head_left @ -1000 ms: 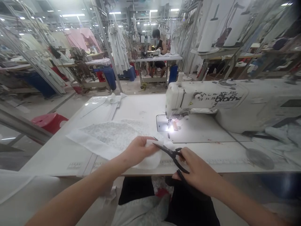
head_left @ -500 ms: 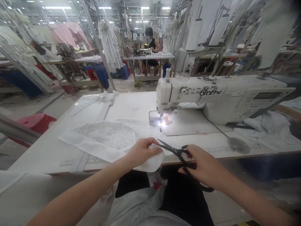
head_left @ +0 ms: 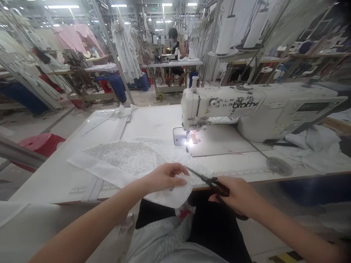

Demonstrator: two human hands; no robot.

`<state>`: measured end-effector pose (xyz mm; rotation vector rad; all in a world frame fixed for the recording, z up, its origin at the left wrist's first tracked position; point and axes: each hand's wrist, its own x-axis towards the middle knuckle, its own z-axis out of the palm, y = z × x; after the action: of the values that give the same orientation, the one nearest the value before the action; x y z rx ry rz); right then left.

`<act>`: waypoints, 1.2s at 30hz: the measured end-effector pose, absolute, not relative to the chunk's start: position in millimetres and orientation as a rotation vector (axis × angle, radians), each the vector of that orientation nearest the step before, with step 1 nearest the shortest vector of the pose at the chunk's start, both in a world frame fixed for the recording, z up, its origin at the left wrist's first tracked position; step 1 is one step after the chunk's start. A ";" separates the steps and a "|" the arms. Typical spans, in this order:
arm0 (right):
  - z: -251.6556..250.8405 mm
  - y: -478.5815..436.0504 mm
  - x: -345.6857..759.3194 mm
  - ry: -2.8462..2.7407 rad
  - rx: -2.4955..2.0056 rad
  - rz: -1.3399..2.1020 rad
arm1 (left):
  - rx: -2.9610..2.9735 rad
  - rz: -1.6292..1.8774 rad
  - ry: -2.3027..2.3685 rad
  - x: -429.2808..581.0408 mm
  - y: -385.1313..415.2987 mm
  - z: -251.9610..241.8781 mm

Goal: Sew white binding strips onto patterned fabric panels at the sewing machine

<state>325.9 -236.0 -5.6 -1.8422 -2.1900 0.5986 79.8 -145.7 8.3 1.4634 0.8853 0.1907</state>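
Note:
A white patterned fabric piece (head_left: 123, 157) with a plain white band (head_left: 101, 170) lies across the front of the sewing table. My left hand (head_left: 167, 177) has its fingers curled at the fabric's near edge, thumb over the cloth; a small gap shows between thumb and forefinger. Below it, a plain white flap (head_left: 175, 197) hangs past the table edge. Black scissors (head_left: 201, 176) are in my right hand (head_left: 236, 193), fingers in the handles. Their blades look together, with the tip just right of my left fingertips. Part of the handles is hidden by my hand.
A white sewing machine (head_left: 219, 106) stands behind my hands, its needle lamp lit. Crumpled white cloth (head_left: 315, 146) lies at the right, near a round grey disc (head_left: 279, 166) on a rod. A red stool (head_left: 41, 144) is at the left. A person (head_left: 175, 51) sits farther back.
The scissor blades have come together from slightly apart. My left thumb and forefinger have loosened from a pinch, and the flap beneath has dropped a little.

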 end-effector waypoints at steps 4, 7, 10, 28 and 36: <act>-16.4 -210.4 368.5 -1.939 -2.144 0.498 | 1.338 0.240 0.719 66.6 -139.8 15.0; -18.6 -189.2 402.7 -1.845 -2.240 0.296 | 1.390 0.270 0.729 60.1 -138.8 11.5; -16.1 -183.4 402.6 -1.890 -2.053 0.037 | 1.680 0.373 0.878 59.6 -141.3 3.1; -22.5 -214.1 245.2 -1.181 -1.002 1.517 | 1.747 0.537 0.742 50.0 -159.1 4.2; -15.9 -230.1 244.8 -1.184 -1.014 1.242 | 2.352 0.620 1.012 69.4 -166.1 -5.3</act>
<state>244.8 -230.1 -15.9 -1.0140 -1.1844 1.2421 69.4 -166.1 -5.3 2.3517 1.0121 0.6197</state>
